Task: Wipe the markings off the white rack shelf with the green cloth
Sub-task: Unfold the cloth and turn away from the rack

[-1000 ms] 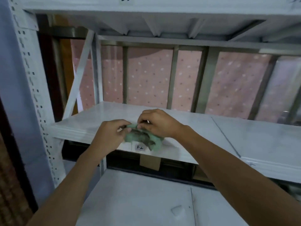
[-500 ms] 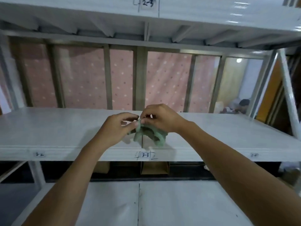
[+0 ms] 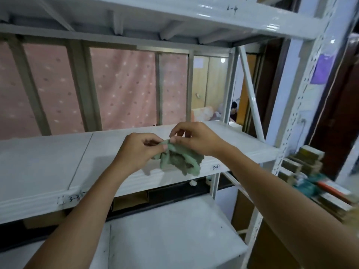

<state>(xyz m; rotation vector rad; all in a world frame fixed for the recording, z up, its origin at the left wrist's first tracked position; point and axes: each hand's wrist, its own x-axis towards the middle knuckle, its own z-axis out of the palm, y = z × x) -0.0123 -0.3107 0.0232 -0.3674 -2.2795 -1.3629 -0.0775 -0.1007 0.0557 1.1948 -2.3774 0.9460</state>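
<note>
1. The crumpled green cloth [image 3: 180,160], soiled grey in the middle, is held just above the front edge of the white metal rack shelf [image 3: 48,158].
2. Its top edge is pinched by the left hand [image 3: 136,150] and the right hand [image 3: 194,138], with the remaining fingers loosely curled.
3. A clean face is best folded outward, then pressed flat on a marking.
4. Counted: one cloth, two hands, and two handwritten markings on the shelf lip, "3-4" [image 3: 215,167] and "3-3" [image 3: 74,198].
</note>
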